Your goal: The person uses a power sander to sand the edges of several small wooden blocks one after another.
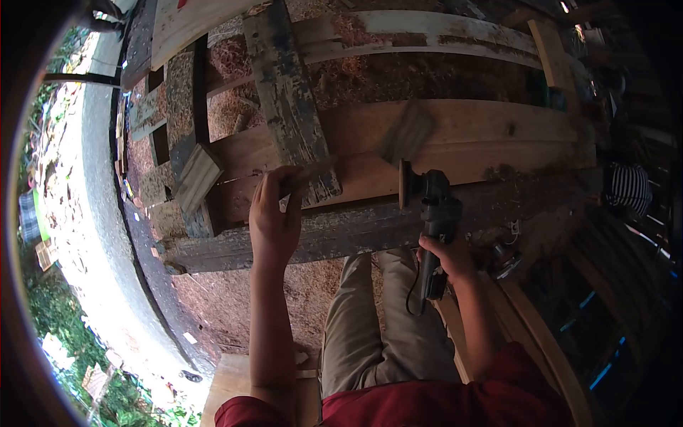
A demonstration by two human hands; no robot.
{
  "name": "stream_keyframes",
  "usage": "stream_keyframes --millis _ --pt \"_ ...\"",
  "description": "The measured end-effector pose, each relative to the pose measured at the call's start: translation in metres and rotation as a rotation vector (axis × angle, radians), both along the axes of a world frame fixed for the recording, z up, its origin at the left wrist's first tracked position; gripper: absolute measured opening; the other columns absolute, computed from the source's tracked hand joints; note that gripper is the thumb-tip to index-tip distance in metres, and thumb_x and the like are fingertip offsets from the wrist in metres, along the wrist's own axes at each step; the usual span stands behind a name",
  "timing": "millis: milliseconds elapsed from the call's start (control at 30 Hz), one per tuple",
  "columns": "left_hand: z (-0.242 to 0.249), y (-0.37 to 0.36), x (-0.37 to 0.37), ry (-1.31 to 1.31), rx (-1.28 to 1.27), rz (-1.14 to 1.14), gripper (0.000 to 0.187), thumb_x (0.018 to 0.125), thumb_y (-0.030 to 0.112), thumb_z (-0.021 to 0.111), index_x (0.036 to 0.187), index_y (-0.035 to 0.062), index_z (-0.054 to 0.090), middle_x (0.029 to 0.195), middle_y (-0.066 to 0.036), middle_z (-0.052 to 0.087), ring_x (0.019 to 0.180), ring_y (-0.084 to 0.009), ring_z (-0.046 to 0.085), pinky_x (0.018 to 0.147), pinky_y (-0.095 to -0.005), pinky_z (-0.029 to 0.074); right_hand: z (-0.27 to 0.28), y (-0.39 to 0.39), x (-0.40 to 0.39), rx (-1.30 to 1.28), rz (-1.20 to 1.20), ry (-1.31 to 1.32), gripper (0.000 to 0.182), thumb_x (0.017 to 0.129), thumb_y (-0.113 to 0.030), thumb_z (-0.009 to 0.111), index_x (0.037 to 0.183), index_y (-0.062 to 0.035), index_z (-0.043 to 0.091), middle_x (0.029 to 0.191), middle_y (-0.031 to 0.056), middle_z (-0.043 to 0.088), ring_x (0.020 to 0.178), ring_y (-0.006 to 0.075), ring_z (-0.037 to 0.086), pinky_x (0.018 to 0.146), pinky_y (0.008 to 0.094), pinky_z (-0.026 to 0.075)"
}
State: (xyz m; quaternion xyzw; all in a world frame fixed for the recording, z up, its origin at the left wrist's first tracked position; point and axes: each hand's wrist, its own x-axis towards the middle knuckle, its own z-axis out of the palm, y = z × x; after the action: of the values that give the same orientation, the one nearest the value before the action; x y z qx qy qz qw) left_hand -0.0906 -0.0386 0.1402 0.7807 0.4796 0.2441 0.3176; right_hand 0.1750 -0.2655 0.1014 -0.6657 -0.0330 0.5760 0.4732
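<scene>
My right hand (442, 255) is wrapped round the body of a black angle grinder (437, 213), whose disc (405, 183) stands edge-on near the planks, pointing left. The grinder's cord loops down below my grip. On the left, the fingers of my left hand (274, 217) pinch a small, blurred piece of wood (309, 176) over the end of a weathered board (290, 92). A blurred wooden block (409, 132) shows above the light planks (484, 128), just beyond the disc. Another small wooden block (198, 178) lies on the frame to the left.
A thick dark beam (341, 235) runs along the near edge of the bench. Wood shavings (284, 292) cover the ground. A pale board (203, 25) lies at the upper left, and a striped item (627, 189) is at the right. Long timbers (541, 334) lie beside my right leg.
</scene>
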Motion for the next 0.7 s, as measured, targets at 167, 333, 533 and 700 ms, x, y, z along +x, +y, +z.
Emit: stream_keyframes --millis 167,333,533,700 --pt "0.002 -0.003 0.023 0.004 -0.037 -0.104 0.030 0.093 -0.005 0.074 0.122 0.0023 0.067 0.118 -0.016 0.075 0.108 -0.0359 0.074 0.094 -0.0466 0.058 -0.011 -0.006 -0.001 0.004 0.065 0.004 0.041 0.086 -0.004 0.086 0.119 -0.0008 0.061 0.091 0.0087 0.073 0.074 0.0182 0.073 0.069 0.0370 0.060" --pt "-0.016 -0.021 0.018 -0.044 0.059 -0.073 0.024 0.094 -0.007 0.074 0.115 0.0024 0.069 0.121 -0.013 0.075 0.110 -0.0301 0.075 0.094 -0.0403 0.061 -0.022 -0.013 -0.005 0.029 0.056 0.012 0.045 0.086 -0.004 0.087 0.122 -0.0019 0.061 0.093 0.0087 0.073 0.075 0.0189 0.074 0.069 0.0384 0.062" --pt "-0.050 -0.029 0.010 0.014 0.336 -0.072 0.031 0.085 -0.005 0.081 0.111 0.0057 0.069 0.123 -0.011 0.075 0.117 -0.0364 0.071 0.101 -0.0475 0.057 -0.028 -0.024 -0.008 0.009 0.016 0.010 0.047 0.086 -0.003 0.087 0.124 -0.0028 0.060 0.095 0.0096 0.073 0.075 0.0203 0.075 0.069 0.0394 0.063" --pt "-0.081 -0.054 0.010 0.146 0.072 -0.215 0.048 0.076 0.010 0.093 0.119 0.0069 0.072 0.141 -0.014 0.068 0.137 -0.0386 0.061 0.114 -0.0525 0.051 -0.030 -0.025 -0.005 0.016 0.007 0.008 0.044 0.085 -0.001 0.086 0.121 -0.0020 0.061 0.091 0.0092 0.073 0.073 0.0195 0.074 0.068 0.0386 0.063"
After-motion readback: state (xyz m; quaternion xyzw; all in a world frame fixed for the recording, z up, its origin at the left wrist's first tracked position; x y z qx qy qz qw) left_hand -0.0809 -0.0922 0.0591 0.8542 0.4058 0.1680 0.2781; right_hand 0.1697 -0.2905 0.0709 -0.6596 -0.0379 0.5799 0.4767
